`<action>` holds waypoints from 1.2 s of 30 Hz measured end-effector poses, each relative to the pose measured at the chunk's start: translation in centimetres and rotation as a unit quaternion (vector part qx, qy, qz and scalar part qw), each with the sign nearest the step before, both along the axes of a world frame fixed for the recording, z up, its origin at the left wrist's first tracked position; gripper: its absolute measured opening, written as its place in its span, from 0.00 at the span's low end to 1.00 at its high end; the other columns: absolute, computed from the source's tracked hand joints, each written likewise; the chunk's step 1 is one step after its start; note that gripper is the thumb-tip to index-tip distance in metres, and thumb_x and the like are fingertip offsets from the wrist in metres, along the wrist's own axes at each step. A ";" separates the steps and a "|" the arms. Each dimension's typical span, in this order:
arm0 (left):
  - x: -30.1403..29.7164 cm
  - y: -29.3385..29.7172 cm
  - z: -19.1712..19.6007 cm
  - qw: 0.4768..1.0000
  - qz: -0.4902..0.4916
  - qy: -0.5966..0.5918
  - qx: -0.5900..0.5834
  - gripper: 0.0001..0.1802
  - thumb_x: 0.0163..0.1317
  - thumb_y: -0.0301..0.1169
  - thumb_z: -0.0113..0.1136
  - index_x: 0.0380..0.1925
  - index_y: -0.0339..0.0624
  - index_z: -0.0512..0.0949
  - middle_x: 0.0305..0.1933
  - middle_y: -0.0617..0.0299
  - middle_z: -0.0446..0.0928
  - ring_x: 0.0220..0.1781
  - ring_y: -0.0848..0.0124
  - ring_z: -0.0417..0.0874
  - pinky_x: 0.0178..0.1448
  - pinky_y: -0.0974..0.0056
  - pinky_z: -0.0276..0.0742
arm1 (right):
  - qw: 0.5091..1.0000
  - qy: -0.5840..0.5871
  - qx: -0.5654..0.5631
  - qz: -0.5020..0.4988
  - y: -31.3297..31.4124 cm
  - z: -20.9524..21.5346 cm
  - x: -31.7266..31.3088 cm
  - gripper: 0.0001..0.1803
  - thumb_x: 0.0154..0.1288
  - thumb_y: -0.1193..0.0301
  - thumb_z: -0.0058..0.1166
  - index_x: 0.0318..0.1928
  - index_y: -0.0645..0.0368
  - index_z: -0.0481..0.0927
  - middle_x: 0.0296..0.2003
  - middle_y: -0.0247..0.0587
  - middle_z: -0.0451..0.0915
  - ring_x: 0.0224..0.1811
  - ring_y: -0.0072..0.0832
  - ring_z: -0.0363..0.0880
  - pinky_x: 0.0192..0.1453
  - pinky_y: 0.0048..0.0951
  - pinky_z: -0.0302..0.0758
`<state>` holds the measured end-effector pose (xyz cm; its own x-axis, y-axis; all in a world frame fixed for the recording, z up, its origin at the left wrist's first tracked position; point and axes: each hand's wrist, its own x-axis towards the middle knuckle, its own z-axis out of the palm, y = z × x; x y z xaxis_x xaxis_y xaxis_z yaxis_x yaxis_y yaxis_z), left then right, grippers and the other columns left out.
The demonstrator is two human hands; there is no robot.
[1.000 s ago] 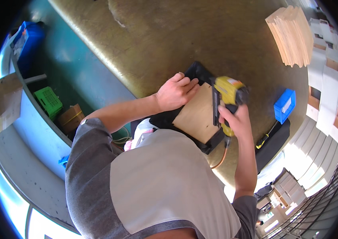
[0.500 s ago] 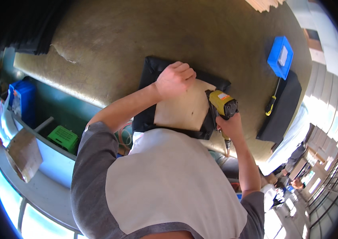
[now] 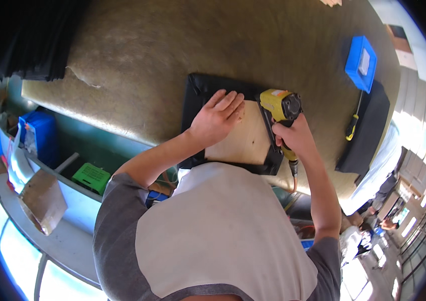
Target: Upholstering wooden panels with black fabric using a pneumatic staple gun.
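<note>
A flat plywood panel [image 3: 240, 140] lies on a sheet of black fabric [image 3: 200, 95] near the front edge of the felt-covered counter [image 3: 172, 45], with the fabric folded up over the panel's right and near edges. The left hand [image 3: 216, 118] rests palm down on the panel's upper left part, fingers stretched out and lying close together, pressing the wood flat. The right hand [image 3: 295, 138] is wrapped tight around the grip of a yellow pneumatic stapler [image 3: 279, 108], whose black nose sits against the folded fabric along the panel's right edge; an orange hose [image 3: 293, 178] hangs from the bottom of the grip. Farther right on the counter lies another piece of black fabric [image 3: 368, 130], with a screwdriver [image 3: 353, 120] at its left edge and a blue box [image 3: 361, 62] just beyond it. Below the counter's left side, a shelf carries a green crate [image 3: 91, 178] and a blue container [image 3: 39, 138].
</note>
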<state>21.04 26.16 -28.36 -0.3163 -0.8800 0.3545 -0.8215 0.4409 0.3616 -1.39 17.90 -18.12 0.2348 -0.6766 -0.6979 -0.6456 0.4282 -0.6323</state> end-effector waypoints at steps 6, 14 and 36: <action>0.0 1.0 -0.8 1.000 0.005 -0.006 -0.027 0.22 0.60 0.35 0.66 0.52 0.36 0.83 0.62 0.53 0.81 0.67 0.59 0.77 0.72 0.54 0.74 | 0.999 -0.026 0.018 0.022 -0.7 0.5 2.0 0.06 0.57 0.76 0.56 0.33 0.67 0.79 0.18 0.35 0.77 0.17 0.24 0.78 0.24 0.29 0.75; -0.2 1.4 -0.8 0.998 -0.002 -0.009 -0.062 0.15 0.58 0.32 0.64 0.44 0.37 0.86 0.51 0.55 0.86 0.62 0.60 0.81 0.67 0.58 0.79 | 0.992 -0.034 0.047 0.115 -1.9 1.4 6.4 0.06 0.55 0.77 0.55 0.33 0.66 0.79 0.18 0.37 0.77 0.18 0.23 0.79 0.24 0.29 0.75; 5.5 3.5 -0.5 0.991 0.106 0.018 -0.078 0.14 0.58 0.28 0.66 0.43 0.36 0.86 0.52 0.52 0.86 0.58 0.60 0.85 0.60 0.58 0.81 | 0.987 -0.016 0.010 0.161 -1.7 0.7 10.1 0.06 0.57 0.75 0.55 0.30 0.66 0.79 0.17 0.38 0.78 0.18 0.25 0.80 0.25 0.30 0.76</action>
